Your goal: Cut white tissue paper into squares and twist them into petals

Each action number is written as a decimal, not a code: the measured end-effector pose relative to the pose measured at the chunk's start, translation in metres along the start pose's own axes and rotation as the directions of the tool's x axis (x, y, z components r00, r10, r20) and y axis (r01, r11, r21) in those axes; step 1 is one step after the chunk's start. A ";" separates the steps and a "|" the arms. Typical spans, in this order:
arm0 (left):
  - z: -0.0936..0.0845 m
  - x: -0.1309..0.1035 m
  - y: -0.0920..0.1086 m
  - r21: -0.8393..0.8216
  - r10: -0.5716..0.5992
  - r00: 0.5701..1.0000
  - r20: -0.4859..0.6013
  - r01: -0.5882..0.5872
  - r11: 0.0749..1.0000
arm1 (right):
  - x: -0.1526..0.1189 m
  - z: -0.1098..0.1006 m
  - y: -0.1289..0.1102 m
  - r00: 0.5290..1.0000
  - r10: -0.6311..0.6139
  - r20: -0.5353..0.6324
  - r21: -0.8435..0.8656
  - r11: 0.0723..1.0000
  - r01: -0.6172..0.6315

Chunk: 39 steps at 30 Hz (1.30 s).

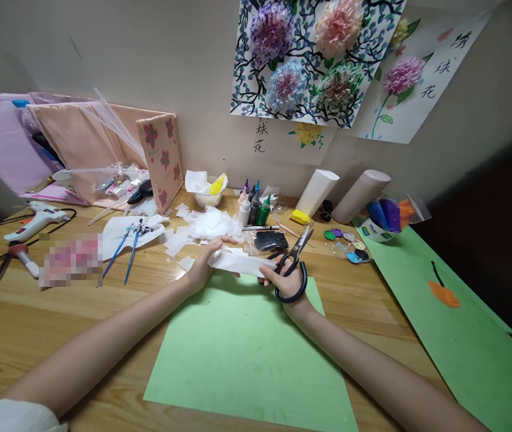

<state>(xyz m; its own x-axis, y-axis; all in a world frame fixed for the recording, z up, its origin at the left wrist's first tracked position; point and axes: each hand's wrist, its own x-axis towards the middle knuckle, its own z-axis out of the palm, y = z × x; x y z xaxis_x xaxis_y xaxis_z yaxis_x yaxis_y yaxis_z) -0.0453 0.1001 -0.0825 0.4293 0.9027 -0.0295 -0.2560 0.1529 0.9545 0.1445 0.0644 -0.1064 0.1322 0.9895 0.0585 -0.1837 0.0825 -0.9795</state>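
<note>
A strip of white paper (pixel 243 261) stretches between my two hands above a light green sheet (pixel 247 342). My left hand (pixel 202 262) grips the strip's left end, with its fingers partly hidden behind the paper. At the other end, my right hand (pixel 285 281) pinches the paper between thumb and fingers. The same hand also carries black-handled scissors (pixel 301 243), whose handle loops hang around the fingers and whose blades point up and away. Just beyond the hands lies a pile of cut white paper pieces (pixel 213 223).
Paintbrushes (pixel 132 255) lie on crumpled paper at left, near a glue gun (pixel 35 220). Paint bottles (pixel 256 207), a glass bowl (pixel 208 195) and two upright rolls (pixel 319 191) stand along the wall. A green sheet with an orange piece (pixel 443 294) covers the right side.
</note>
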 end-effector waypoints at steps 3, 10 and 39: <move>-0.010 0.003 0.007 -0.055 -0.253 0.927 0.276 0.278 0.959 | -0.001 0.000 -0.003 0.991 0.038 0.127 -0.040 0.999 -0.033; -0.010 0.002 0.017 0.523 -0.396 0.847 0.355 0.171 0.835 | -0.007 0.003 -0.006 0.984 0.072 0.164 -0.075 0.995 -0.060; -0.008 0.013 0.001 0.361 0.109 0.964 -0.243 -0.015 0.932 | 0.002 -0.017 -0.017 0.318 0.515 0.796 -0.279 0.778 -0.563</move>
<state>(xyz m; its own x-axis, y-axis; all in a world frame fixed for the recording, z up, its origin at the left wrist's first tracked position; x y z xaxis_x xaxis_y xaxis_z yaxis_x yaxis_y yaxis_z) -0.0471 0.1149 -0.0847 0.1753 0.9845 0.0038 0.0676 -0.0159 0.9976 0.1644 0.0626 -0.0927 -0.8278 0.4515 -0.3329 0.0543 -0.5262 -0.8486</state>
